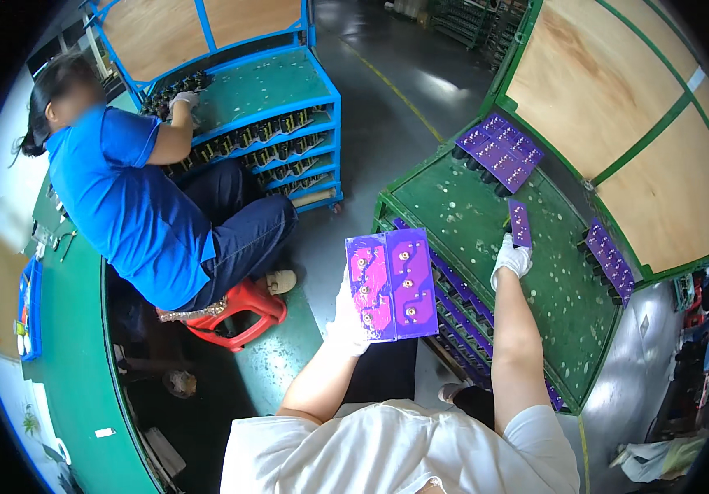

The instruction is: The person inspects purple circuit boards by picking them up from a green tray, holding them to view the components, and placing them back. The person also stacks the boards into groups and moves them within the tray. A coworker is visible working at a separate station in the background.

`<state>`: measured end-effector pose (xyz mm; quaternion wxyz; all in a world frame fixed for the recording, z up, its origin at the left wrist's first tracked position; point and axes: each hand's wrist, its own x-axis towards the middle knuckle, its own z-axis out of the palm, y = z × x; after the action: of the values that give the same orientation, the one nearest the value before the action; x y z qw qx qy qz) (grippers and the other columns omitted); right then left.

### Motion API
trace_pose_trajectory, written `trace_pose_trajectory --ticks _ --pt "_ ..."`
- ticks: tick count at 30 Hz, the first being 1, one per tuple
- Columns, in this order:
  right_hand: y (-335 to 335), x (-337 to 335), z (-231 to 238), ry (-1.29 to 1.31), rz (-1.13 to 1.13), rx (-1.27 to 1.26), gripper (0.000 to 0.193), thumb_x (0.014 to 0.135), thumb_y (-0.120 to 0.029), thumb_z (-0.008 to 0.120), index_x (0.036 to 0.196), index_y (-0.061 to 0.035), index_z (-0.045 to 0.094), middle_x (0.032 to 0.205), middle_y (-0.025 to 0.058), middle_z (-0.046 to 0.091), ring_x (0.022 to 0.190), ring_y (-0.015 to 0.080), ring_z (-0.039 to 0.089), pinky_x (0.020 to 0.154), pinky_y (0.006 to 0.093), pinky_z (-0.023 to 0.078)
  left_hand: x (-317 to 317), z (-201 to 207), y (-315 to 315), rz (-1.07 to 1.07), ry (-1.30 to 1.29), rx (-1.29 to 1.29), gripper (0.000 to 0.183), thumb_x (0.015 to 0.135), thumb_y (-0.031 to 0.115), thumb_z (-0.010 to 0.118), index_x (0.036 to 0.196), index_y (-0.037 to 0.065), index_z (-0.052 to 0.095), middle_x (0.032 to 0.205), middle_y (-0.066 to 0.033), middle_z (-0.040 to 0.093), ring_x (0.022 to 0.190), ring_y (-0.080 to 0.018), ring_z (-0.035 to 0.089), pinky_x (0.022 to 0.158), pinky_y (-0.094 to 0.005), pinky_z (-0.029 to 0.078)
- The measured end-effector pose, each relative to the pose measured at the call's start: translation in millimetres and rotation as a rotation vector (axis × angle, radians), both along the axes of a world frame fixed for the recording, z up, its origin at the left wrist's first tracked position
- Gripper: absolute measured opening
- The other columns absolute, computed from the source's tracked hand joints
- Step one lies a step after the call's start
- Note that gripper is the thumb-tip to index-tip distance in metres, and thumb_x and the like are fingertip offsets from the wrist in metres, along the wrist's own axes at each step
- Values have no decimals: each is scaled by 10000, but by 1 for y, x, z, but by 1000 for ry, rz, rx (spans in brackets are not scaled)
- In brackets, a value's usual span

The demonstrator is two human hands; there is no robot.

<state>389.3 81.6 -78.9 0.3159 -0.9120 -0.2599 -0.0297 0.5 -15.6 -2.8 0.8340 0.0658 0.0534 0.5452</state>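
Observation:
In front of my body, my gloved left hand (346, 319) holds two purple circuit boards (410, 284) side by side, their faces toward me; most of the fingers are hidden behind them. Round metal contacts dot both faces. My gloved right hand (513, 258), reaching out over the green cart (461, 202), grips a narrow purple circuit board (520, 223) by its near end. Just beyond it, a group of similar purple boards (500, 151) rests on dark parts at the cart's far corner. Another row of purple boards (610, 262) stands along the right edge.
More purple boards (463, 317) fill the shelves under the cart top. To the left, a person in a blue shirt (124, 198) sits on a red stool (243, 317), one gloved hand at dark parts on a blue cart (268, 82). A green workbench (74, 354) runs along the far left.

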Motion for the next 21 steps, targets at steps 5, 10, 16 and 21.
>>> trace_pose_trajectory --ticks 5,10,16,21 --pt "-12 -20 3 36 169 153 504 842 -364 731 1226 -65 600 1110 184 690 1067 355 633 912 429 481 6 29 2 24 117 31 443 1053 386 390 1405 124 451 1355 -113 554 1221 -261 575 1012 -458 491" --pt "-32 -28 5 205 426 468 407 854 -171 746 1204 -39 585 1136 104 672 993 231 635 893 369 486 12 39 7 61 162 432 527 1034 368 387 1412 2 415 1352 -243 526 1229 -398 546 1013 -516 486" --pt "-72 -84 40 211 587 668 359 847 -93 728 1164 -19 577 1068 75 674 945 178 630 871 319 496 -13 -35 41 195 362 72 557 922 477 525 1352 123 515 1363 -116 558 1300 -322 477 1102 -575 341" --pt "-134 -127 92 184 803 818 588 812 -58 707 1327 0 431 1287 159 588 1153 235 609 997 361 480 -39 -9 64 220 -325 -132 526 975 354 502 1361 -3 492 1383 -225 523 1281 -426 494 1015 -591 458"
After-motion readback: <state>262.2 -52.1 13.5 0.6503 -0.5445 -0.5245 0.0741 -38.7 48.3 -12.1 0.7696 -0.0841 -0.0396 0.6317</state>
